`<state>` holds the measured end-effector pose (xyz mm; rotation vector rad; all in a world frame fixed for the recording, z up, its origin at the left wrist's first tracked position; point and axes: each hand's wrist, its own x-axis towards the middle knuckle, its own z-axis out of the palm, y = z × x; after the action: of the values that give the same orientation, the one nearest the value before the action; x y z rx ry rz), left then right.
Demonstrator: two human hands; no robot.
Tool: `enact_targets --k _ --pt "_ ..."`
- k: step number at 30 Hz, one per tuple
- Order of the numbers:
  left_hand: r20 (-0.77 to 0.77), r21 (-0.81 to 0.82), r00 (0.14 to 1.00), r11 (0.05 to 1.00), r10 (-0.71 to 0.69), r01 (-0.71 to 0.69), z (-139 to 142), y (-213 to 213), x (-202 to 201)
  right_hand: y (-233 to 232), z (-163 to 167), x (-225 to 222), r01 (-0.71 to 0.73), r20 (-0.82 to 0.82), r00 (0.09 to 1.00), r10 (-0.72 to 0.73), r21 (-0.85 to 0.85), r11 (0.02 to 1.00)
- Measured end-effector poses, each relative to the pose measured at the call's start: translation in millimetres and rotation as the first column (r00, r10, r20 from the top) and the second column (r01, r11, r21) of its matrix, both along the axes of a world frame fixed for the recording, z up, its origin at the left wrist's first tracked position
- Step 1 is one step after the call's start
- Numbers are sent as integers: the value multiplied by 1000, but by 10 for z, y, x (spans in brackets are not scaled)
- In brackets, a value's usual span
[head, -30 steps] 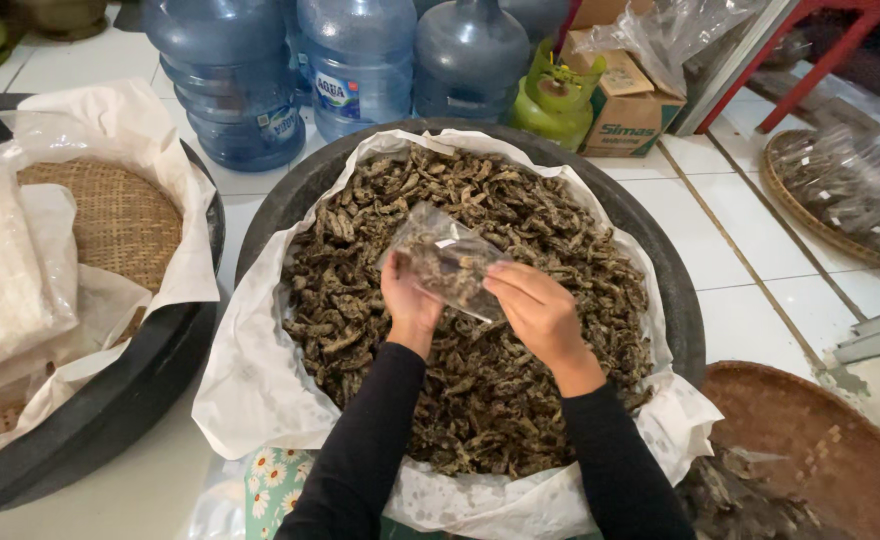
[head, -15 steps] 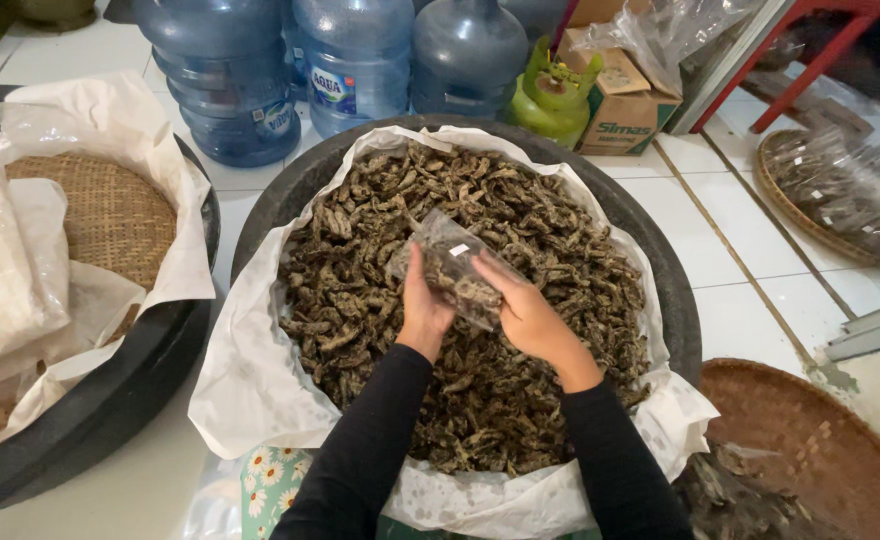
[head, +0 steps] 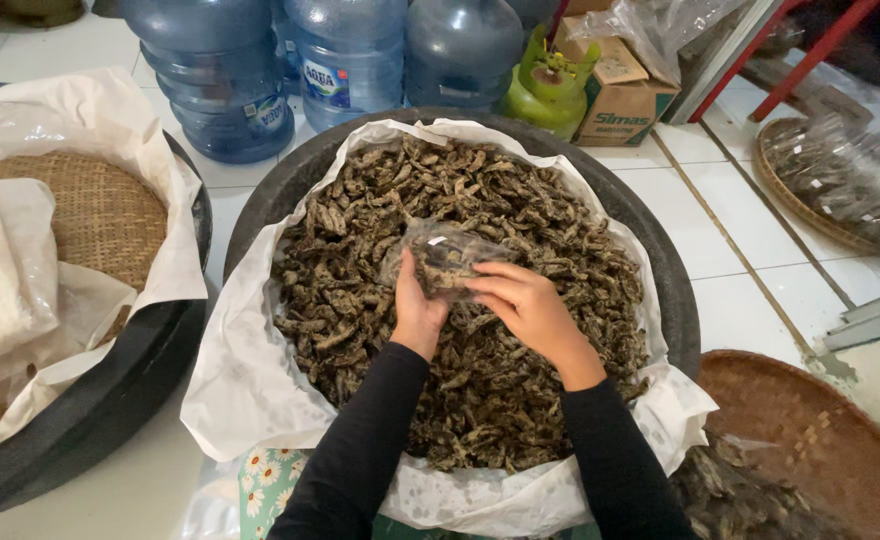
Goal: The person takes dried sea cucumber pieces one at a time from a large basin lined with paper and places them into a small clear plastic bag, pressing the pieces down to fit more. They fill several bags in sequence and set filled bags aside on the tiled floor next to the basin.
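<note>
A small clear plastic bag [head: 447, 255] partly filled with dark dried chips is held over a big black basin [head: 672, 300] lined with white paper and heaped with the same dark dried chips [head: 490, 390]. My left hand [head: 415, 310] grips the bag from below and behind. My right hand [head: 525, 305] rests at the bag's lower right edge, fingers curled against it. Both arms wear black sleeves.
A second black basin [head: 90, 420] at the left holds a woven tray and white bags. Blue water jugs [head: 220, 75], a green gas cylinder [head: 550, 85] and a cardboard box [head: 625, 95] stand behind. Woven trays lie at the right [head: 820, 440].
The bag and both hands have dropped lower, closer to the heap of chips. My right hand has shifted from the bag's top edge down to its lower right side.
</note>
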<state>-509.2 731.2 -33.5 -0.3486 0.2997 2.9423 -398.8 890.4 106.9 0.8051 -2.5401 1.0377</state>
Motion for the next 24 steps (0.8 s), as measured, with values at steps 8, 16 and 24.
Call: enact_targets --k 8,16,24 --pt "-141 -15 990 1000 0 -2 350 9 167 21 -77 -69 -9 -187 982 11 10 1000" --pt "-61 40 997 998 -51 54 233 75 144 -123 -158 -109 -106 -231 966 118 63 992" --pt "-2 -3 973 973 229 -229 16 -270 -173 -49 -396 -229 62 145 985 -96 223 973"
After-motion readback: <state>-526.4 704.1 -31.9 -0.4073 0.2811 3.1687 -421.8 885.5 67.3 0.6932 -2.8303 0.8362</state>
